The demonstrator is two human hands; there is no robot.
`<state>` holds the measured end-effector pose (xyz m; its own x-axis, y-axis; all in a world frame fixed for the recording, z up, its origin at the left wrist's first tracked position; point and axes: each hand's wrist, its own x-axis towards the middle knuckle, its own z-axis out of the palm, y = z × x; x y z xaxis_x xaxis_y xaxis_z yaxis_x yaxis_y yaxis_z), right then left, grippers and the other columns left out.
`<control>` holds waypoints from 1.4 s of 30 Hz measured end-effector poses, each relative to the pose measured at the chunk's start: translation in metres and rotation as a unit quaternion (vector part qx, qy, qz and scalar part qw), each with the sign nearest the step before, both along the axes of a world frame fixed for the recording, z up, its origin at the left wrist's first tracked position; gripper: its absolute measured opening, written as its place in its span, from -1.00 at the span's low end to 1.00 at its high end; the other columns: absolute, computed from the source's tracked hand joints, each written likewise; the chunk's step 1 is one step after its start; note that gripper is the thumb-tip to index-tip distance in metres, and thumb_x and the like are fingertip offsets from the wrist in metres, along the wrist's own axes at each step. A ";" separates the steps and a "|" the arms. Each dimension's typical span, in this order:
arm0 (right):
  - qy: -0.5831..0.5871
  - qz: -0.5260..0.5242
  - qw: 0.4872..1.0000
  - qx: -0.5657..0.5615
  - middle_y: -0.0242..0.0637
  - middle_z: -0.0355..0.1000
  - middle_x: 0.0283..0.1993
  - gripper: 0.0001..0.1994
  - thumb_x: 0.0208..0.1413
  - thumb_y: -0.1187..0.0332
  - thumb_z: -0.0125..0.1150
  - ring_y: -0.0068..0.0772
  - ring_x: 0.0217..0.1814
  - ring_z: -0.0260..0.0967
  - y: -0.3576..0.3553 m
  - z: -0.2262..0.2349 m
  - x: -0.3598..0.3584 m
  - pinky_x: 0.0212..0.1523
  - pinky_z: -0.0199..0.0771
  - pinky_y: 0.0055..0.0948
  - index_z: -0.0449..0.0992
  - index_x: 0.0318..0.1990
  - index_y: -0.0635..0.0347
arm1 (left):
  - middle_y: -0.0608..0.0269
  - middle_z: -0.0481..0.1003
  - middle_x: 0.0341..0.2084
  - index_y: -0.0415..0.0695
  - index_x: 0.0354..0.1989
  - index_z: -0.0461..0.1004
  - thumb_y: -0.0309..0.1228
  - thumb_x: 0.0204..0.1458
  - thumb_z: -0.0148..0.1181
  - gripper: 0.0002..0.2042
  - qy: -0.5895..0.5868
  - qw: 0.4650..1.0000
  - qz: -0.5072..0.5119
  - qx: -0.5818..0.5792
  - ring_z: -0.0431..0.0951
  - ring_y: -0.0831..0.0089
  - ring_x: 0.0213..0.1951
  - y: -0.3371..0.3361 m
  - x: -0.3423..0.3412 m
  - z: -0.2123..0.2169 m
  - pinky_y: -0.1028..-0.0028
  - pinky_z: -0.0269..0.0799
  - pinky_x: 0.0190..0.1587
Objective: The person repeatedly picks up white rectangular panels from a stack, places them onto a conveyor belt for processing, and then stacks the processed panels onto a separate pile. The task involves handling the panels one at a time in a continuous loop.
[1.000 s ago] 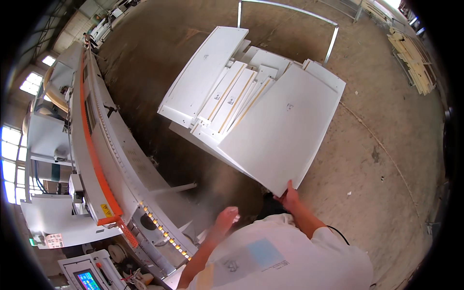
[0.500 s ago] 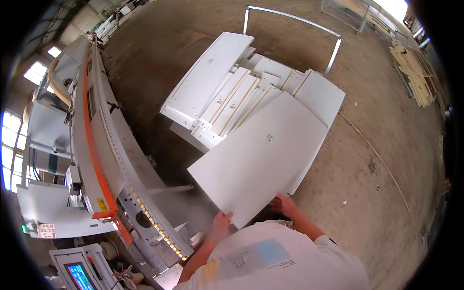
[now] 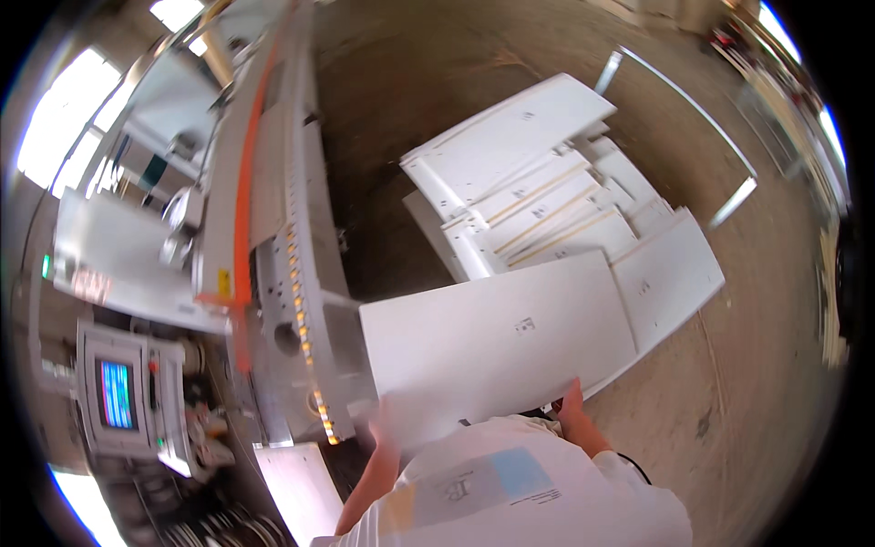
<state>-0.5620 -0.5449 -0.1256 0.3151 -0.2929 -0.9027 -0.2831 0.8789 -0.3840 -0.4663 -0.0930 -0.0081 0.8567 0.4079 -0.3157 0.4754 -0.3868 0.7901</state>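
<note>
A large white board (image 3: 483, 342) with a small label lies across my front, its near edge close to my shirt. My left hand (image 3: 386, 427) grips the board's near left corner and is blurred by motion. On the near right edge, my right hand (image 3: 571, 407) holds the same board, thumb on top and the other fingers out of sight beneath. The board's far right part overlaps a stack of white panels (image 3: 547, 196), several of them with labels and brown edge strips. Another white panel (image 3: 670, 273) sits under its right end.
At left runs a long machine with an orange strip (image 3: 243, 191) and a row of yellow rollers (image 3: 297, 292). A control screen (image 3: 117, 394) stands at lower left, near a pale plate (image 3: 296, 488). Beyond the stack rises a metal frame (image 3: 697, 100). Timber (image 3: 828, 301) lies far right.
The board has swung round toward the left and lies more level across my front, both hands still on it. The whole view has turned left, bringing the machine closer to the middle.
</note>
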 end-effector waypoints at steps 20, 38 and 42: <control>-0.136 0.392 0.909 -0.051 -0.56 0.43 -0.45 -0.58 0.22 -0.19 -0.02 -0.66 -0.52 0.30 0.120 0.106 0.151 -0.60 0.16 -0.61 0.50 -0.21 -0.06 | 0.26 0.52 -0.46 -0.30 -0.23 0.57 -0.07 0.19 0.10 -0.57 -0.117 0.831 0.490 -0.234 0.49 0.42 -0.44 0.050 -0.195 0.047 0.37 0.43 -0.34; -0.243 0.771 0.560 -0.181 -0.14 0.30 0.14 -0.09 0.10 -0.29 0.12 -0.37 0.06 0.36 0.398 0.186 0.242 -0.25 0.56 -0.44 0.15 0.31 0.39 | 0.09 0.36 0.22 -0.16 0.27 0.28 -0.05 0.26 0.01 -0.47 -0.202 0.613 0.633 -0.427 0.38 0.08 0.19 0.082 -0.296 0.043 0.01 0.25 0.26; -0.276 0.798 0.493 -0.207 0.08 0.10 0.35 0.13 0.03 -0.32 0.18 -0.17 0.29 0.23 0.420 0.186 0.258 -0.06 0.59 -0.26 -0.15 0.42 0.52 | 0.10 0.46 0.04 -0.24 0.18 0.35 -0.10 0.34 -0.12 -0.54 -0.181 0.603 0.651 -0.424 0.47 0.15 0.05 0.088 -0.283 0.044 0.17 0.43 0.09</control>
